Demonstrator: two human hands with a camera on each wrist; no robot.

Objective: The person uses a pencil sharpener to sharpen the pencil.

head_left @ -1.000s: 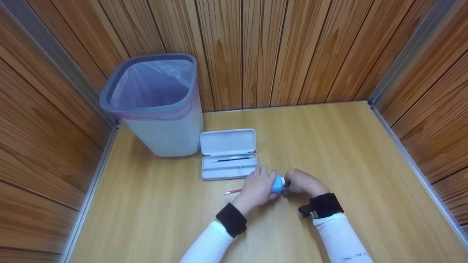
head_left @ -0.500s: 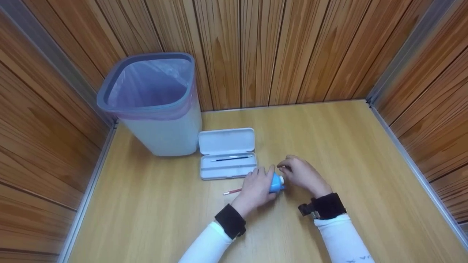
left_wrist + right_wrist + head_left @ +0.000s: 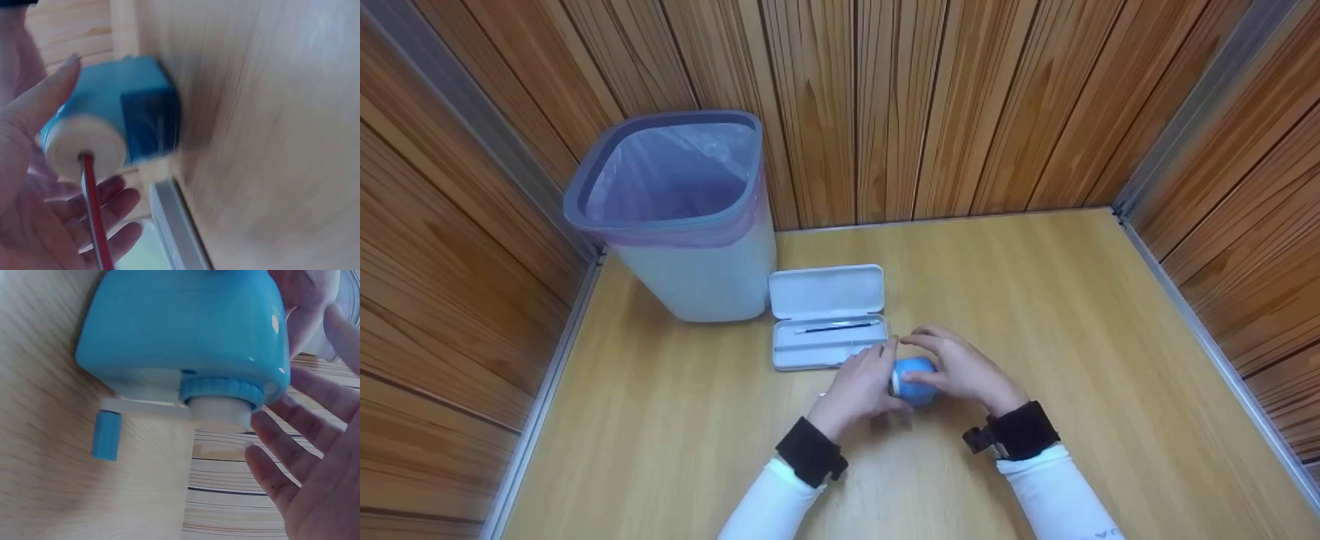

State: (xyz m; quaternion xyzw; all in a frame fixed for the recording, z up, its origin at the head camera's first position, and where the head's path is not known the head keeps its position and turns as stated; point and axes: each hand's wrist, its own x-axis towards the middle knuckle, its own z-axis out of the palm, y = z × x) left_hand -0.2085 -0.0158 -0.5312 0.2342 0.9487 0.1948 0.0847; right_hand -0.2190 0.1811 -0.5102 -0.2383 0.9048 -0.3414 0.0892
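A blue crank pencil sharpener [image 3: 916, 384] sits on the table between my hands. A red pencil [image 3: 95, 211] goes into its round white front in the left wrist view. My left hand [image 3: 856, 388] is at that front, its thumb beside the blue body and its loosely bent fingers behind the pencil. My right hand [image 3: 966, 373] reaches about the sharpener from the right, thumb overlapping the body in the head view. In the right wrist view its fingers are spread next to the body, and the white crank [image 3: 146, 408] with its blue knob [image 3: 106, 435] stands free of them.
An open white pencil case [image 3: 829, 292] lies just behind my left hand, with a dark thin pen or refill [image 3: 836, 328] in it. A lined waste bin [image 3: 697, 281] stands at the back left. Wood-panelled walls [image 3: 885, 112] enclose the table [image 3: 1035, 300].
My right hand has come away from the sharpener's crank end and back around its body. My left hand has slid left off the body toward the pencil, uncovering more of the sharpener.
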